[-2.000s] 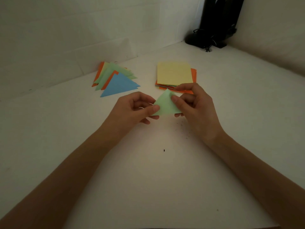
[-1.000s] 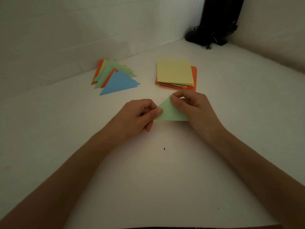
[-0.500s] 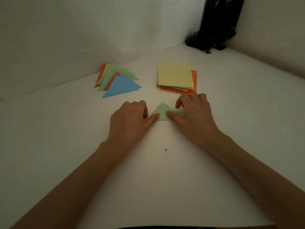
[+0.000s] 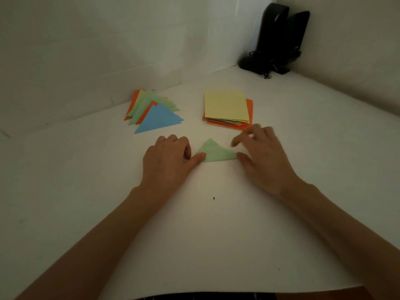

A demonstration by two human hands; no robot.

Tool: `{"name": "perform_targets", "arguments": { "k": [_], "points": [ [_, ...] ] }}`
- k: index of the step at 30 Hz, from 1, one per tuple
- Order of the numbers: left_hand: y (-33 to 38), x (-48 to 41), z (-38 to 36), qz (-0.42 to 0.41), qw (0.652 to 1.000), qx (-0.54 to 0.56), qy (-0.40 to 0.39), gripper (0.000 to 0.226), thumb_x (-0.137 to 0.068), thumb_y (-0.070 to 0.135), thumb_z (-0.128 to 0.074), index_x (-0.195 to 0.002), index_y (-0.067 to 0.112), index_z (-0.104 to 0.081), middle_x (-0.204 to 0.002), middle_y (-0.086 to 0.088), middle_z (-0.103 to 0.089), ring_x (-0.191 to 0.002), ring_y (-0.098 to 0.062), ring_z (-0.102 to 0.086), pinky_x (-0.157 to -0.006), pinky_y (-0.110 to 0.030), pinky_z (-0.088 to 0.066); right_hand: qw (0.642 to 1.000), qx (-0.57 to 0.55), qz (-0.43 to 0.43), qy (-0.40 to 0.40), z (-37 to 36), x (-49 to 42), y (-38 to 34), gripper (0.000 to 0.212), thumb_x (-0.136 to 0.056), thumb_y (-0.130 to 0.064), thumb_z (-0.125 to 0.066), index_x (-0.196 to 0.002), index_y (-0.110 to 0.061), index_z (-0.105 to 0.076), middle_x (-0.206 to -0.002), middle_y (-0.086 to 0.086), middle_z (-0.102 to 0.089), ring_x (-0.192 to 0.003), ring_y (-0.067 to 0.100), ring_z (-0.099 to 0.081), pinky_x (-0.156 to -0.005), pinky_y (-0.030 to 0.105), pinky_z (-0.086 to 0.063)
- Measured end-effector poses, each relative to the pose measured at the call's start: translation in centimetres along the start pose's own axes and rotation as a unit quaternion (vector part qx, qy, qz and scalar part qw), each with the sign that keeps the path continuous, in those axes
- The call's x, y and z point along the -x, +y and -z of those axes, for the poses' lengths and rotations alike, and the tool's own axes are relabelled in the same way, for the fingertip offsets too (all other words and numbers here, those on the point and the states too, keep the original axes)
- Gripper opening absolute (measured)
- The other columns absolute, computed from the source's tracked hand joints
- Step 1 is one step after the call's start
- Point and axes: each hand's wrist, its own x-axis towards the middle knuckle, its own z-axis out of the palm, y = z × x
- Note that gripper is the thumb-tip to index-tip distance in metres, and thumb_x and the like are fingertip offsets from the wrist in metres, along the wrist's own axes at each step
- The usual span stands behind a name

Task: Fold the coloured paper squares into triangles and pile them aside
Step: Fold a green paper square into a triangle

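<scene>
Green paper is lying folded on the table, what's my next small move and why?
Probably slide the green triangle onto the folded pile with your left hand: it already lies flat as a triangle, and that thumb rests on its corner.

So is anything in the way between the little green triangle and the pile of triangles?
Nothing visible. Only bare table lies between the green triangle and the triangle pile. The left hand, touching its left corner, sits just beside that path; the square stack is off to the right.

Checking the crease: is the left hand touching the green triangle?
Touching. Head view: the left hand rests its thumb tip on the green triangle.
</scene>
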Motion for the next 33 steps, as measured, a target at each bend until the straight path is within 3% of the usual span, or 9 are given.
{"name": "perform_targets", "arguments": {
  "k": [3, 8, 11, 14, 20, 26, 28, 30, 33],
  "points": [
    [-0.1, 0.0, 0.1, -0.004, 1.0, -0.007, -0.006, 0.036, -0.086, 0.06, -0.049, -0.076, 0.025, -0.047, -0.081, 0.008, -0.044, -0.083, -0.014, -0.038, -0.067, -0.028, -0.028, 0.991, 0.008, 0.132, -0.017, -0.7, 0.6, -0.2, 0.049, -0.075, -0.007, -0.034, -0.107, -0.011, -0.07, -0.102, 0.005, -0.065, -0.089, 0.026, -0.054, -0.071, 0.03, -0.037],
    [-1.6, 0.4, 1.1, -0.014, 0.999, -0.046, -0.001, 0.031, -0.086, 0.057, -0.051, -0.084, 0.026, -0.051, -0.091, 0.007, -0.043, -0.088, -0.014, -0.037, -0.073, -0.029, -0.024, 0.991, 0.015, 0.131, -0.016, -0.6, 0.6, -0.4, 0.055, -0.073, -0.007, -0.029, -0.106, -0.012, -0.072, -0.096, 0.002, -0.067, -0.083, 0.029, -0.059, -0.07, 0.03, -0.036],
    [-2.7, 1.6, 1.1, -0.148, 0.988, -0.018, 0.045, 0.023, -0.09, 0.039, -0.051, -0.098, 0.021, -0.063, -0.096, 0.002, -0.056, -0.09, -0.021, -0.051, -0.072, -0.029, -0.025, 0.99, 0.016, 0.136, -0.015, -0.6, 0.5, -0.5, 0.051, -0.075, -0.008, -0.031, -0.105, -0.011, -0.072, -0.093, 0.003, -0.067, -0.081, 0.027, -0.057, -0.069, 0.029, -0.035],
    [-2.9, 2.5, 0.9, -0.245, 0.968, -0.044, 0.031, 0.038, -0.091, 0.04, -0.04, -0.104, 0.02, -0.07, -0.101, 0.004, -0.065, -0.094, -0.021, -0.056, -0.075, -0.031, -0.028, 0.991, 0.018, 0.132, -0.021, -0.1, -0.1, -1.3, 0.045, -0.076, -0.011, -0.034, -0.1, -0.01, -0.072, -0.084, 0.004, -0.064, -0.076, 0.028, -0.057, -0.066, 0.031, -0.039],
    [-3.4, 2.8, 1.2, -0.254, 0.963, -0.085, -0.006, 0.044, -0.091, 0.044, -0.037, -0.112, 0.02, -0.068, -0.105, 0.006, -0.067, -0.095, -0.023, -0.061, -0.081, -0.032, -0.031, 0.978, 0.081, 0.187, -0.042, -0.4, -2.2, -3.0, 0.066, -0.068, -0.011, -0.023, -0.117, -0.021, -0.067, -0.084, 0.006, -0.057, -0.077, 0.03, -0.055, -0.066, 0.036, -0.044],
    [-3.6, 3.0, 0.8, -0.249, 0.967, -0.042, -0.03, 0.046, -0.092, 0.043, -0.036, -0.117, 0.018, -0.065, -0.111, 0.003, -0.066, -0.104, -0.022, -0.06, -0.092, -0.043, -0.045, 0.987, 0.117, 0.101, -0.034, -0.7, -3.3, -1.3, 0.064, -0.065, -0.015, -0.026, -0.112, -0.018, -0.069, -0.093, 0.007, -0.062, -0.089, 0.034, -0.059, -0.075, 0.038, -0.046],
    [-3.8, 2.9, 0.7, -0.251, 0.967, -0.036, -0.03, 0.047, -0.092, 0.042, -0.035, -0.118, 0.017, -0.065, -0.111, 0.003, -0.066, -0.107, -0.022, -0.059, -0.093, -0.041, -0.045, 0.991, 0.099, 0.088, -0.025, -0.5, -2.8, -1.6, 0.063, -0.066, -0.017, -0.027, -0.115, -0.014, -0.066, -0.108, 0.009, -0.063, -0.1, 0.035, -0.058, -0.082, 0.038, -0.043],
    [-3.8, 2.9, 0.5, -0.255, 0.966, -0.03, -0.018, 0.047, -0.091, 0.042, -0.036, -0.117, 0.016, -0.065, -0.11, 0.002, -0.066, -0.106, -0.019, -0.058, -0.091, -0.032, -0.044, 0.989, 0.064, 0.131, -0.034, -0.7, -1.2, -2.6, 0.061, -0.069, -0.018, -0.031, -0.121, -0.01, -0.062, -0.12, 0.007, -0.062, -0.109, 0.031, -0.055, -0.089, 0.035, -0.041],
    [-3.8, 2.9, 0.5, -0.255, 0.967, -0.026, -0.005, 0.046, -0.091, 0.043, -0.037, -0.116, 0.017, -0.066, -0.109, 0.002, -0.066, -0.101, -0.016, -0.055, -0.087, -0.025, -0.036, 0.983, 0.042, 0.171, -0.049, -0.8, 0.8, -3.7, 0.055, -0.076, -0.018, -0.035, -0.123, -0.011, -0.062, -0.121, 0.004, -0.063, -0.11, 0.028, -0.057, -0.086, 0.037, -0.044]
  ]
}}
